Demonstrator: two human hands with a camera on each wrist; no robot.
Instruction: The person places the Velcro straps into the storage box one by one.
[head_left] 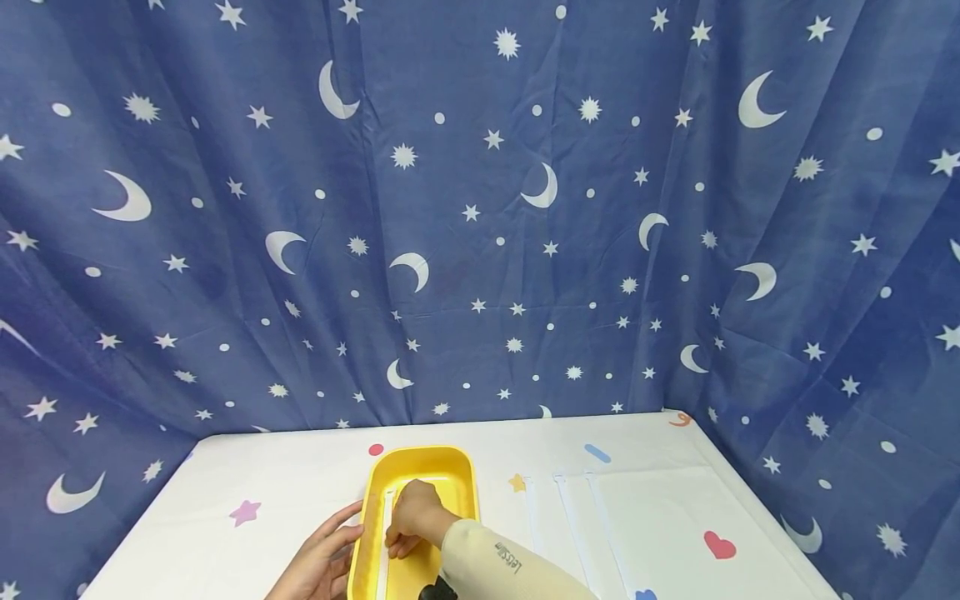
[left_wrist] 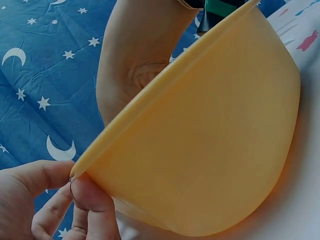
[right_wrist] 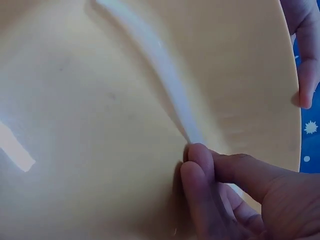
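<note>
A yellow plastic tub point(head_left: 438, 457) stands on the table, and its outer side fills much of the left wrist view. My left hand point(head_left: 322, 560) is at the tub's left side, thumb and fingertips pinching the rim point(left_wrist: 125, 112). Inside the tub, my right hand point(head_left: 418, 512) reaches down and pinches a white cable tie point(right_wrist: 161, 62) between thumb and fingers. The cable tie point(head_left: 383, 573) runs lengthwise along the tub's left wall and curves slightly in the right wrist view. Part of it is hidden by the right hand's fingers.
To the right of the tub, three more white cable ties point(head_left: 573, 521) lie side by side on the white patterned tablecloth point(head_left: 675, 517). A blue curtain point(head_left: 480, 217) with moons and stars hangs behind the table and at both sides.
</note>
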